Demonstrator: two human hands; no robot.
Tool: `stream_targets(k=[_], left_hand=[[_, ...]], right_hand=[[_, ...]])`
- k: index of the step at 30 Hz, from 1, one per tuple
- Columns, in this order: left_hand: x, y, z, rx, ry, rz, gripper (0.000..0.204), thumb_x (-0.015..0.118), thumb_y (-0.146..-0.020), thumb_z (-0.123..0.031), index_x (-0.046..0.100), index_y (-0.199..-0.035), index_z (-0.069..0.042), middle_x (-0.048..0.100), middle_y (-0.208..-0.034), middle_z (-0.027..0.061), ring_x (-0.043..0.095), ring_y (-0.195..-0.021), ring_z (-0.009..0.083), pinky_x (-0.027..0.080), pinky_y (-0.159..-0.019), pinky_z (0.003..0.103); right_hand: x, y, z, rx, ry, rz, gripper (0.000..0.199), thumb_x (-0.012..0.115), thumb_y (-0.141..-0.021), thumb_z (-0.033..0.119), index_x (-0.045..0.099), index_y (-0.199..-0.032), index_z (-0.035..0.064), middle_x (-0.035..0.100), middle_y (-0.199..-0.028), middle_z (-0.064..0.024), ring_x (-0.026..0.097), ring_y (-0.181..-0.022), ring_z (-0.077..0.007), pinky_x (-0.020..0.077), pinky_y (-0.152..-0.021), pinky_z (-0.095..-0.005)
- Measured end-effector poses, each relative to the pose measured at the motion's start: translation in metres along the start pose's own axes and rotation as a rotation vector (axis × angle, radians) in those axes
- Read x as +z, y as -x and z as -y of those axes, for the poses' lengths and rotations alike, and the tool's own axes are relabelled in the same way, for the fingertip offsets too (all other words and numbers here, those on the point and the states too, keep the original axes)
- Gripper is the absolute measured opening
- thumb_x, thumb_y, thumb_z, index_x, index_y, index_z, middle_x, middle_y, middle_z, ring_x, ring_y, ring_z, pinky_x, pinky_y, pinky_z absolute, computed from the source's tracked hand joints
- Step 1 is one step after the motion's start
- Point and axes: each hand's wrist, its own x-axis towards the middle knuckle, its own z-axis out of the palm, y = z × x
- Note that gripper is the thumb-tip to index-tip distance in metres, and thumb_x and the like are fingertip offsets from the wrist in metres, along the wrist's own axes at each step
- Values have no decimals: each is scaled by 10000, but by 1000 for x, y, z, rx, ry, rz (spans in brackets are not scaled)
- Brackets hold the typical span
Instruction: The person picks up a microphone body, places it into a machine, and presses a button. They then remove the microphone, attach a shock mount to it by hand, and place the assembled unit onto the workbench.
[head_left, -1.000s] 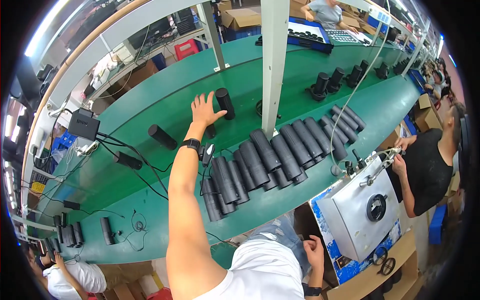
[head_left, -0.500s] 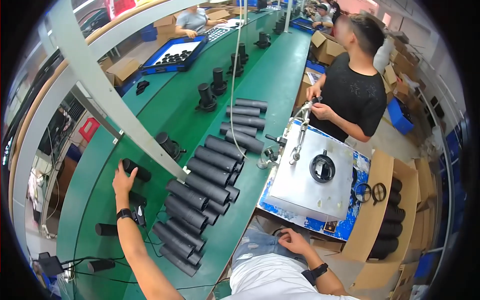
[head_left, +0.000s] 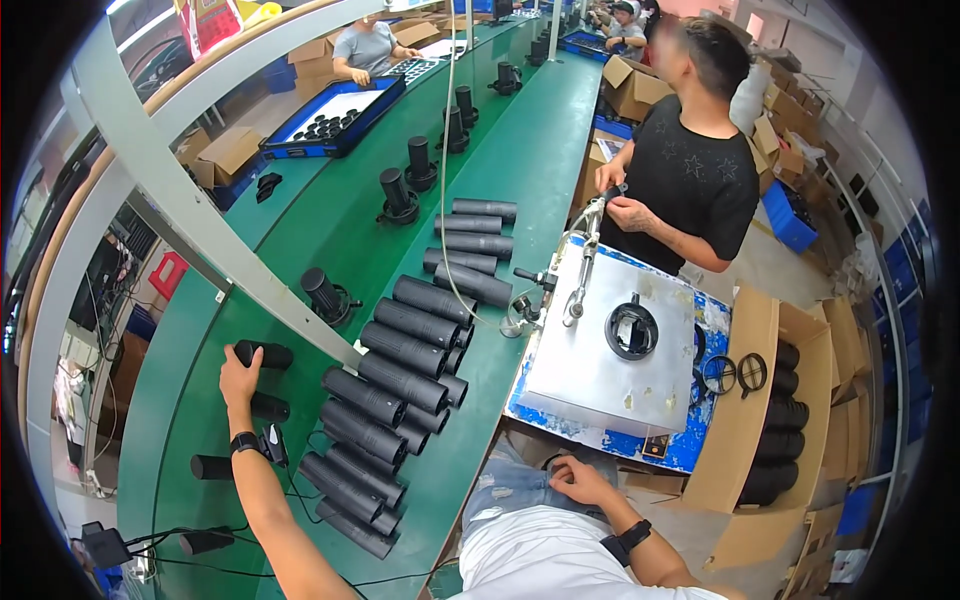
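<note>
The black tubes [head_left: 402,347] look like matt plastic, some faintly ribbed. The green table [head_left: 545,170] is smooth with a soft sheen; the silvery box [head_left: 580,375] is dull, scuffed metal. The carton [head_left: 735,410] is matt cardboard, the jeans [head_left: 505,490] frayed denim.

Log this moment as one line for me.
left hand: at black tube | right hand: over jeans | between: tube pile on green table | right side: metal box
</note>
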Motion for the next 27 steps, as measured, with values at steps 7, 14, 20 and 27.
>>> stream_targets(k=[7, 14, 20, 27], left_hand=[[0, 3, 2, -2, -57, 10, 695, 606, -807, -598, 482, -1228, -59, 658, -989, 261, 630, -945, 436, 496, -821, 500], [-4, 16, -9, 19, -131, 12, 678, 608, -811, -589, 491, -1218, -58, 659, -955, 255, 638, -903, 434, 506, -794, 506], [-2, 14, -8, 20, -132, 5, 675, 616, -808, -584, 495, -1216, -60, 660, -962, 252, 637, -912, 429, 506, -793, 505], [-8, 20, -17, 40, -95, 10, 685, 590, -824, -595, 481, -1231, -56, 662, -959, 249, 640, -905, 429, 508, -789, 505]], right_hand=[[-4, 3, -4, 47, -21, -8, 522, 704, -821, 293, 514, -1204, -7, 708, -952, -134, 686, -879, -250, 531, -785, -344], [-5, 2, -2, 36, -55, -1, 447, 697, -826, 190, 520, -1187, -5, 698, -954, -119, 675, -881, -212, 529, -805, -332], [-5, 7, -6, 35, -62, -16, 444, 698, -829, 195, 524, -1189, 3, 700, -946, -119, 675, -874, -212, 528, -796, -330], [-7, 8, 5, 78, -18, -9, 468, 702, -827, 215, 526, -1210, 9, 700, -953, -114, 673, -874, -209, 526, -802, -325]])
